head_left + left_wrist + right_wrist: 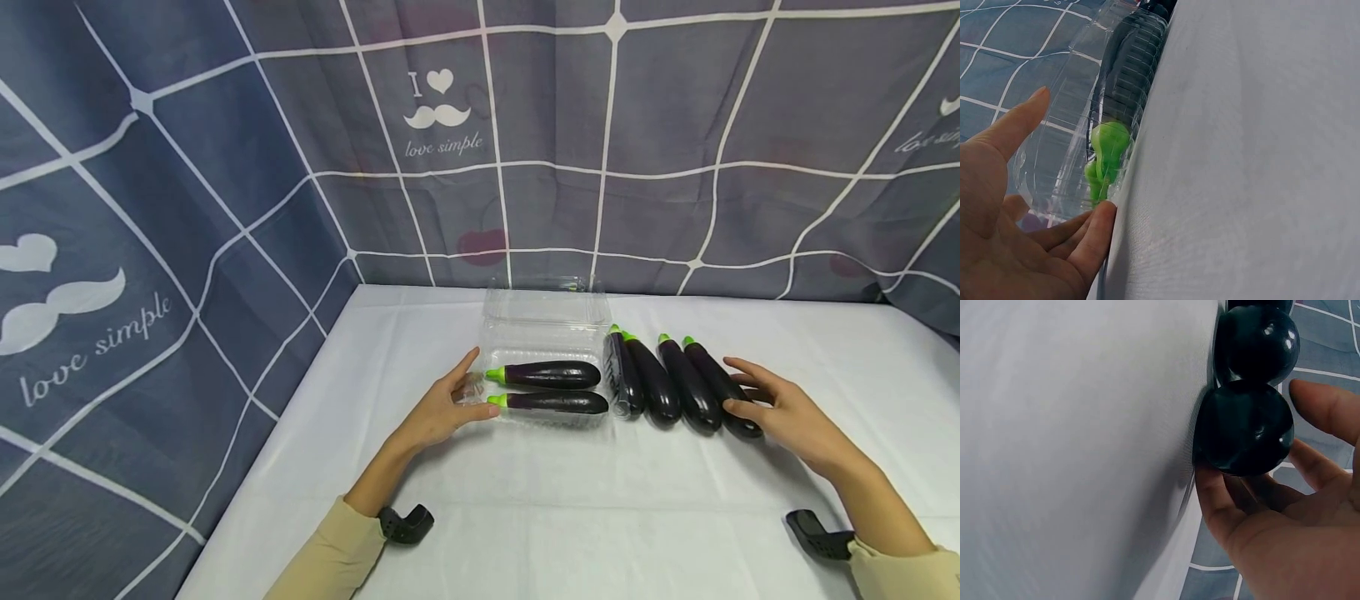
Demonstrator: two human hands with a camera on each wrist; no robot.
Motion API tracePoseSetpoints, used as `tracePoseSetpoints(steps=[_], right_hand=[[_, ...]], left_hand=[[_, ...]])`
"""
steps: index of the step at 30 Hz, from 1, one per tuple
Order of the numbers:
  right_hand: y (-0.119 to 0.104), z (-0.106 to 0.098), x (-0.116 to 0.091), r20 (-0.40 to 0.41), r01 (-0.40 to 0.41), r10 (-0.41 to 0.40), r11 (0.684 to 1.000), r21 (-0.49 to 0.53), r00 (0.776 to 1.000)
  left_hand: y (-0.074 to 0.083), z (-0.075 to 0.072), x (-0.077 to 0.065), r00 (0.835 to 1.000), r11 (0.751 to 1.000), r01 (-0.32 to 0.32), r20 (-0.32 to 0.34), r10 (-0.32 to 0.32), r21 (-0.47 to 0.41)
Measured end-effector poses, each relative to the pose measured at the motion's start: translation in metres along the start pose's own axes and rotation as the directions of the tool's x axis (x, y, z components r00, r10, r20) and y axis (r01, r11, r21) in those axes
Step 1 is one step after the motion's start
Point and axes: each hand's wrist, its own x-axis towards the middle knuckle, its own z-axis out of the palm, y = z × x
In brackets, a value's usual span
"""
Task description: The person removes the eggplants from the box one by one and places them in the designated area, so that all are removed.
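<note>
Two dark eggplants [553,375] lie side by side in a clear plastic clamshell box [551,337], green stems to the left, with its lid raised at the back. My left hand [438,410] is at the box's left end, thumb and fingers spread around its corner near the stems. To the right of the box, several more eggplants [688,383] lie in a row, stems away from me. My right hand [783,417] is at the rightmost eggplant [1245,428]; its fingertips touch the side in the right wrist view, and the thumb hovers close by, loosely extended.
Everything lies on a white-covered table [600,517]. A dark grid-patterned cloth [555,208] hangs behind it and along the left side. Clear plastic shows over the row's leftmost eggplant [625,375], right beside the box. Each wrist wears a black device [407,525].
</note>
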Motion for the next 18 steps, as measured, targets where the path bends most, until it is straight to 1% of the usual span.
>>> tracePoseSetpoints(steps=[5, 15, 18], right_hand=[[-0.0010, 0.0012, -0.0003, -0.015, -0.010, 0.010, 1.000, 0.010, 1.000], [-0.0058, -0.0016, -0.0032, -0.012, -0.038, 0.038, 0.999, -0.004, 0.999], [-0.0091, -0.0035, -0.0044, -0.025, -0.047, 0.046, 0.999, -0.006, 0.999]], left_hand=[[-0.0005, 0.0001, 0.0005, 1.000, 1.000, 0.006, -0.015, -0.006, 0.013], [0.0001, 0.0003, 0.0009, 1.000, 1.000, 0.014, -0.012, -0.014, 0.003], [0.0003, 0.0001, 0.0005, 1.000, 1.000, 0.015, -0.011, -0.015, -0.002]])
